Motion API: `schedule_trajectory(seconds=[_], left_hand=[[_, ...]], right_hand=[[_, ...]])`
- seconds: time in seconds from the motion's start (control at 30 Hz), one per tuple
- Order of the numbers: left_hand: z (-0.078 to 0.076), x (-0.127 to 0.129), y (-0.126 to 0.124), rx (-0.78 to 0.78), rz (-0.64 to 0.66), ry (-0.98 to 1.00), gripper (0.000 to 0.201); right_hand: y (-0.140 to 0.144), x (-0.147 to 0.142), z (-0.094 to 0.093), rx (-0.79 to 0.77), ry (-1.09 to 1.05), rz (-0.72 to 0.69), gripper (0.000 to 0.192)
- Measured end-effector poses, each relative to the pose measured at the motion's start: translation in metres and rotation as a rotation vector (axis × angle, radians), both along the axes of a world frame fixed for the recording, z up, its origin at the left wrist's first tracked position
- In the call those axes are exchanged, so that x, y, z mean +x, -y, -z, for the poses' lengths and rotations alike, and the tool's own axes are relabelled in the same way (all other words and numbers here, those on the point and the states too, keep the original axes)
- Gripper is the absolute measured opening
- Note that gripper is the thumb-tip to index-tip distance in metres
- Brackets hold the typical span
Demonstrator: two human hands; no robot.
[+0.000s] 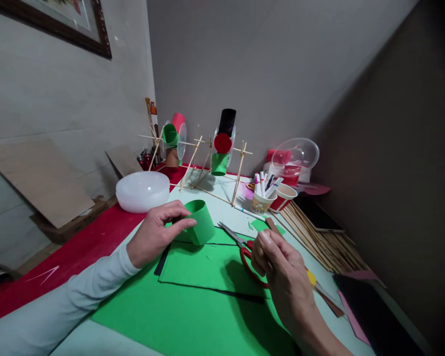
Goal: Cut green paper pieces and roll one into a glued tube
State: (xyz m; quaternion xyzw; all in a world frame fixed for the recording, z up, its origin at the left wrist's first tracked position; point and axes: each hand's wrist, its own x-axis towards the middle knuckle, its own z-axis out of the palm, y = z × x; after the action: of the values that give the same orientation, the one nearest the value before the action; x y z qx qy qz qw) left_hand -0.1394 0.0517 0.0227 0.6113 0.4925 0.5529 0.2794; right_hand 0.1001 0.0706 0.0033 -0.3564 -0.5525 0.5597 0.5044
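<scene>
Between the thumb and fingers of my left hand [166, 225] is the rim of a green paper tube [201, 222]. The tube is held upright just over the green paper sheets [207, 264]. My right hand [282, 267] is closed with its fingers curled, and whatever it may hold is hidden. Red-handled scissors [246, 257] lie beside and partly behind that hand, blades pointing up and left. A brown strip [271, 225] shows just beyond the right knuckles.
Two stick frames carrying coloured paper tubes [222, 143] stand at the back. A white plastic bowl [143, 190] is at left. Cups with markers [263, 200], a bundle of wooden sticks [315, 232] and black sheets [378, 311] are at right.
</scene>
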Motion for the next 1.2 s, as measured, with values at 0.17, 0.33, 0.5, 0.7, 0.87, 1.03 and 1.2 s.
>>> schedule_trajectory(seconds=[0.17, 0.33, 0.5, 0.7, 0.87, 1.03, 1.2], left_hand=[[0.001, 0.008, 0.011, 0.375, 0.001, -0.469, 0.007], [-0.006, 0.014, 0.021, 0.483, 0.024, -0.587, 0.008], [-0.009, 0.016, 0.029, 0.584, 0.020, -0.643, 0.019], [-0.005, 0.016, 0.042, 0.700, -0.086, -0.879, 0.032], [0.000, 0.019, 0.044, 0.791, -0.128, -0.940, 0.029], [0.001, 0.021, 0.043, 0.753, -0.110, -0.939, 0.029], [-0.003, 0.023, 0.041, 0.588, 0.020, -0.813, 0.025]], right_hand=[[0.003, -0.001, 0.001, 0.052, 0.126, 0.009, 0.049], [0.011, -0.003, -0.010, 0.163, 0.153, -0.081, 0.031], [0.015, -0.006, -0.016, 0.141, 0.080, -0.158, 0.016], [0.019, -0.008, -0.012, 0.202, 0.121, -0.175, 0.011], [0.023, -0.005, -0.007, 0.229, 0.256, -0.001, 0.013], [0.025, -0.001, -0.006, 0.419, 0.327, 0.130, 0.004], [0.026, 0.001, -0.011, 0.768, 0.422, -0.010, 0.028]])
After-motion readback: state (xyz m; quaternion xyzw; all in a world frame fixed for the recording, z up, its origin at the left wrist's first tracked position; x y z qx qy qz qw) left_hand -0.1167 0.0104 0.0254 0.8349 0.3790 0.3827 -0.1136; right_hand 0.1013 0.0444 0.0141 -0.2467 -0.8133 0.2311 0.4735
